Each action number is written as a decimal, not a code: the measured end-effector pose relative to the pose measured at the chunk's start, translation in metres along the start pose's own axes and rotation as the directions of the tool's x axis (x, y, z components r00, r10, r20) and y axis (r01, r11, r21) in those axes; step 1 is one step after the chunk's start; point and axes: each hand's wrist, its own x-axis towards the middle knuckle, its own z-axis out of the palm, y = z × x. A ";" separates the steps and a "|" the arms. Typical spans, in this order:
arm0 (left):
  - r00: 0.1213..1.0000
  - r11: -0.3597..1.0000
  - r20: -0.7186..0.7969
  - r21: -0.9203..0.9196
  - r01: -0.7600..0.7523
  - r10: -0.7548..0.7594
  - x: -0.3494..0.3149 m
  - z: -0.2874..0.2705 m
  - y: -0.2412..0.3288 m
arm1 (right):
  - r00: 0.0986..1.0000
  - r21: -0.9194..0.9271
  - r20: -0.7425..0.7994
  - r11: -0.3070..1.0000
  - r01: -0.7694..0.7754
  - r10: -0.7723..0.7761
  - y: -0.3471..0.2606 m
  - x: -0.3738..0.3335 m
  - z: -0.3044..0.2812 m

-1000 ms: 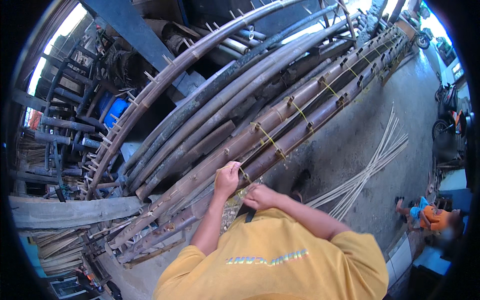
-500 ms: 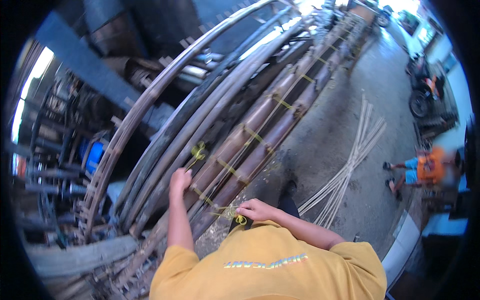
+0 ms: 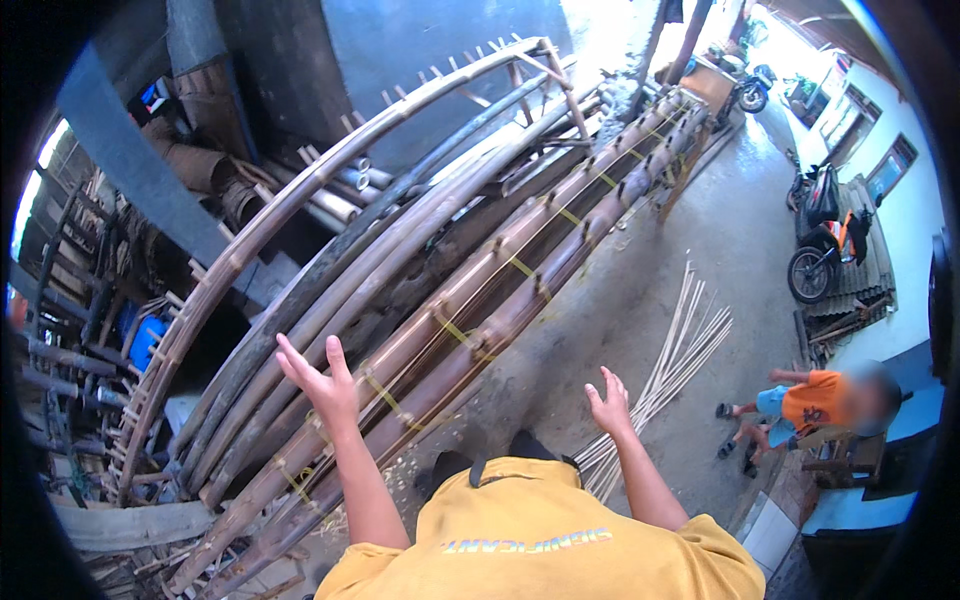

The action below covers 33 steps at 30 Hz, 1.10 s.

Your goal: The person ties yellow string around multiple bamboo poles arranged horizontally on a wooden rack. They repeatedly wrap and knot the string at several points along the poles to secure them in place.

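My left hand point(image 3: 325, 388) is raised with its fingers spread and nothing in it, above the near part of a bamboo pole point(image 3: 470, 283). A second bamboo pole point(image 3: 525, 312) runs alongside, both stretching away to the far right. Yellow-green straps point(image 3: 455, 331) cross the gap between them at intervals. Close to me, left of my legs, another yellow-green strap point(image 3: 300, 486) spans the poles. My right hand point(image 3: 612, 402) is up in the air, fingers apart, holding nothing, left of a bundle of thin bamboo sticks point(image 3: 685, 345) on the floor.
Several long poles point(image 3: 375, 285) lie to the left, beside a curved bamboo ladder-like frame point(image 3: 275, 215) with pegs. On the right are a motorcycle point(image 3: 815, 262) and a person in an orange shirt point(image 3: 815, 402). A blue container point(image 3: 150, 340) sits at far left.
Both hands have let go of the yellow-green strap and opened. They have risen, the right one moving out to the right. The view has shifted along the poles.
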 end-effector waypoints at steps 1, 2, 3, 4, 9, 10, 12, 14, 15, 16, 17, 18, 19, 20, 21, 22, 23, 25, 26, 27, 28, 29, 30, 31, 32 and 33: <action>1.000 1.000 -0.019 -0.002 0.004 -0.004 -0.007 0.018 0.016 | 1.000 -0.085 -0.004 0.996 -0.010 0.010 0.010 0.018 -0.020; 0.999 1.000 -0.038 -0.003 0.009 -0.009 -0.012 0.038 0.032 | 1.000 -0.170 -0.008 0.985 -0.022 0.021 0.020 0.036 -0.040; 0.999 1.000 -0.030 -0.013 0.021 -0.021 -0.019 0.058 0.045 | 0.999 -0.255 0.001 0.966 -0.032 0.033 0.032 0.051 -0.056; 1.000 1.000 -0.025 -0.027 -0.004 0.003 -0.024 0.077 0.060 | 0.998 -0.311 -0.003 0.948 -0.064 0.066 0.043 0.064 -0.070; 0.998 0.997 0.000 -0.039 -0.066 0.066 -0.024 0.159 0.106 | 0.987 -0.541 -0.081 0.825 -0.163 0.142 0.091 0.125 -0.119; 0.997 0.995 -0.002 -0.063 -0.074 0.075 -0.019 0.175 0.117 | 0.985 -0.563 -0.098 0.808 -0.173 0.143 0.110 0.135 -0.124; 0.997 0.993 0.002 -0.087 -0.074 0.074 -0.008 0.209 0.127 | 0.983 -0.598 -0.099 0.780 -0.184 0.156 0.148 0.158 -0.131; 0.999 0.985 0.006 -0.167 -0.052 0.054 0.004 0.244 0.139 | 0.965 -0.619 -0.049 0.750 -0.233 0.259 0.166 0.164 -0.134; 0.998 0.980 0.002 -0.189 -0.057 0.058 0.008 0.264 0.145 | 0.946 -0.631 -0.028 0.728 -0.267 0.322 0.165 0.167 -0.141; 0.998 0.974 0.013 -0.216 -0.063 0.067 0.011 0.286 0.153 | 0.907 -0.645 -0.027 0.687 -0.337 0.419 0.172 0.169 -0.142; 0.998 0.970 0.040 -0.238 -0.043 0.054 0.014 0.303 0.164 | 0.851 -0.655 -0.023 0.635 -0.410 0.525 0.178 0.170 -0.141; 0.996 0.966 0.075 -0.257 -0.029 0.050 0.017 0.319 0.175 | 0.831 -0.655 0.013 0.632 -0.414 0.557 0.179 0.174 -0.143; 0.994 0.964 0.085 -0.264 -0.046 0.071 0.018 0.335 0.184 | 0.801 -0.648 0.055 0.632 -0.426 0.597 0.175 0.177 -0.141; 0.991 0.958 0.115 -0.285 -0.026 0.061 0.019 0.349 0.195 | 0.823 -0.647 0.054 0.647 -0.403 0.566 0.174 0.193 -0.141; 0.984 0.953 0.165 -0.304 -0.014 0.067 0.017 0.364 0.205 | 0.828 -0.639 0.051 0.655 -0.403 0.559 0.178 0.200 -0.140; 0.972 0.946 0.221 -0.325 0.000 0.076 0.015 0.378 0.214 | 0.830 -0.629 0.044 0.661 -0.409 0.557 0.183 0.209 -0.139; 0.959 0.942 0.265 -0.336 0.000 0.095 0.013 0.394 0.226 | 0.870 -0.605 0.035 0.703 -0.373 0.492 0.187 0.221 -0.138; 0.919 0.936 0.376 -0.350 0.020 0.120 0.008 0.417 0.245 | 0.947 -0.600 -0.045 0.749 -0.280 0.318 0.198 0.251 -0.137; 0.901 0.943 0.415 -0.331 0.020 0.126 0.004 0.426 0.253 | 0.949 -0.543 -0.043 0.790 -0.285 0.312 0.157 0.276 -0.149; 0.885 0.936 0.436 -0.351 -0.002 0.165 -0.004 0.441 0.263 | 0.955 -0.512 -0.088 0.810 -0.287 0.282 0.155 0.289 -0.153; 0.864 0.918 0.450 -0.394 -0.036 0.227 -0.014 0.456 0.278 | 0.959 -0.504 -0.107 0.817 -0.281 0.264 0.166 0.296 -0.152; 0.824 0.901 0.475 -0.423 -0.095 0.310 -0.027 0.474 0.289 | 0.937 -0.481 -0.127 0.807 -0.344 0.324 0.166 0.303 -0.156; 0.787 0.879 0.483 -0.452 -0.150 0.383 -0.041 0.492 0.301 | 0.919 -0.462 -0.141 0.796 -0.391 0.369 0.170 0.307 -0.161; 0.742 0.850 0.521 -0.513 -0.122 0.421 -0.053 0.503 0.322 | 0.904 -0.441 -0.142 0.792 -0.423 0.404 0.182 0.306 -0.163; 0.697 0.811 0.529 -0.571 -0.129 0.484 -0.070 0.518 0.342 | 0.890 -0.420 -0.141 0.787 -0.451 0.434 0.196 0.305 -0.168; 0.620 0.793 0.577 -0.596 -0.124 0.531 -0.089 0.533 0.354 | 0.876 -0.396 -0.135 0.785 -0.476 0.464 0.213 0.302 -0.172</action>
